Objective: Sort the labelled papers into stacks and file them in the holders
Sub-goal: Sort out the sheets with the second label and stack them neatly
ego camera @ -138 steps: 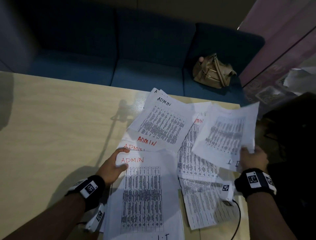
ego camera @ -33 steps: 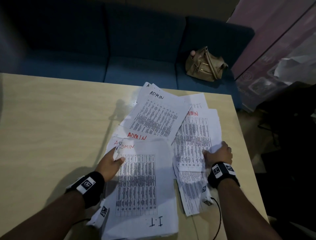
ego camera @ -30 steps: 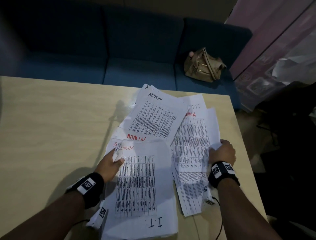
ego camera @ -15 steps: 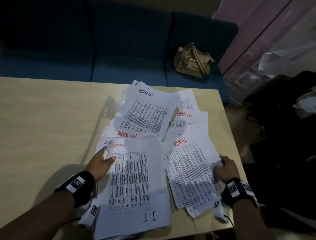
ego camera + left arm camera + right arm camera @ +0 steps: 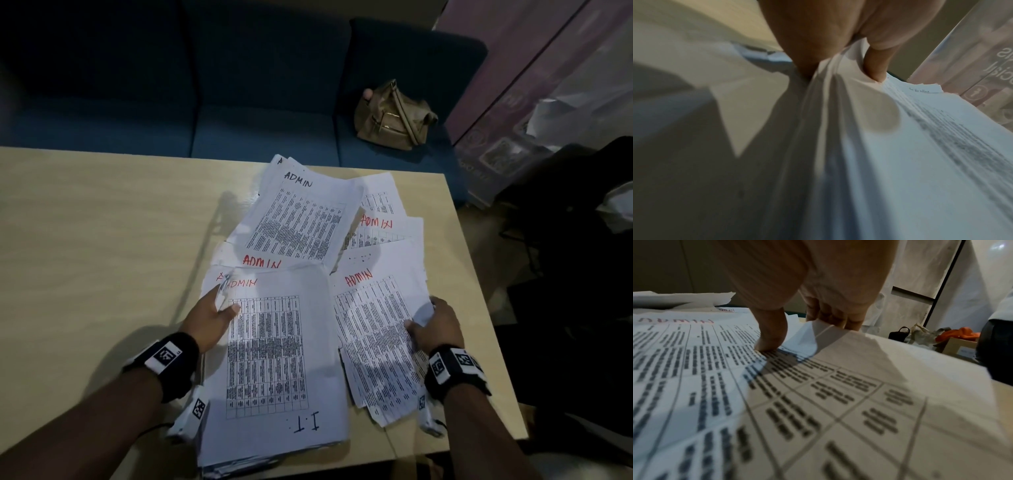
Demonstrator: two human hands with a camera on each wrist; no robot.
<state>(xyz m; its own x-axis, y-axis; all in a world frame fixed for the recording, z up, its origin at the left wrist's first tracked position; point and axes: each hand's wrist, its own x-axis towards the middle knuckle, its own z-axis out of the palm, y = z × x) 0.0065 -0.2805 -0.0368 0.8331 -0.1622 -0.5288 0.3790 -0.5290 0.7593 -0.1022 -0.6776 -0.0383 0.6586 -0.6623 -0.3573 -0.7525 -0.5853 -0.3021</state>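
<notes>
Both hands pinching printed white papers on the pale wooden table (image 5: 102,240)

Left hand (image 5: 209,320) pinches the thick stack (image 5: 270,370) marked ADMIN and I.T; right hand (image 5: 433,325) pinches a red-labelled ADMIN sheet (image 5: 373,329). Fingers underneath hidden; print blurred.

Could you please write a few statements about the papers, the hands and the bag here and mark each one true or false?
1. The left hand pinches the edge of the big paper stack. True.
2. The top sheet of that stack bears only an I.T. label. False: it shows ADMIN in red and I.T. in dark ink.
3. The tan bag stands on the table. False: it sits on the blue sofa.
4. The right hand grips the right-hand ADMIN sheet. True.
</notes>
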